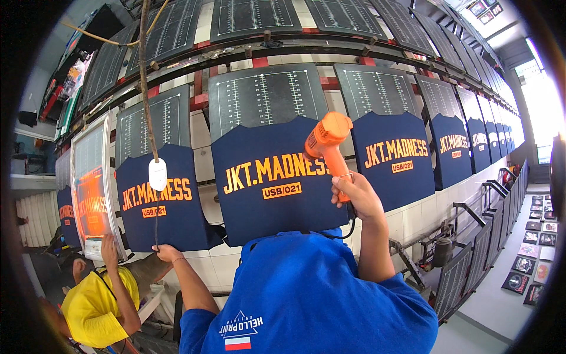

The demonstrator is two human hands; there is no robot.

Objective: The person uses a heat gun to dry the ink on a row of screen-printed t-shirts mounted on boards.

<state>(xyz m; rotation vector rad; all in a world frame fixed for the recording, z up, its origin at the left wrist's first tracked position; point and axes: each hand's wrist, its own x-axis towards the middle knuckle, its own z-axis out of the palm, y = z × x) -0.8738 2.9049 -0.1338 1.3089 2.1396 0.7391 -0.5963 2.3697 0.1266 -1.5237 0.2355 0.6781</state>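
Note:
My right hand (361, 196) grips the handle of an orange hair dryer (331, 137). The dryer is held over a navy shirt (259, 215) with an orange print, and its black cord runs down behind my wrist. On the left, my left hand (169, 253) is closed, with fingertips pinching the lower end of a thin dark cord (157, 221). That cord leads up to a white plastic fitting (157, 173) on a thicker hanging cable (145, 88). Behind the cord lies another printed navy shirt (132, 227), close to my left hand.
More navy shirts (394, 177) lie on dark marked boards (377, 88) in a row curving right. A second row of boards (253, 15) runs behind. At left, a person in yellow (100, 307) touches a framed screen (112, 194). Metal racks (457, 277) stand at right.

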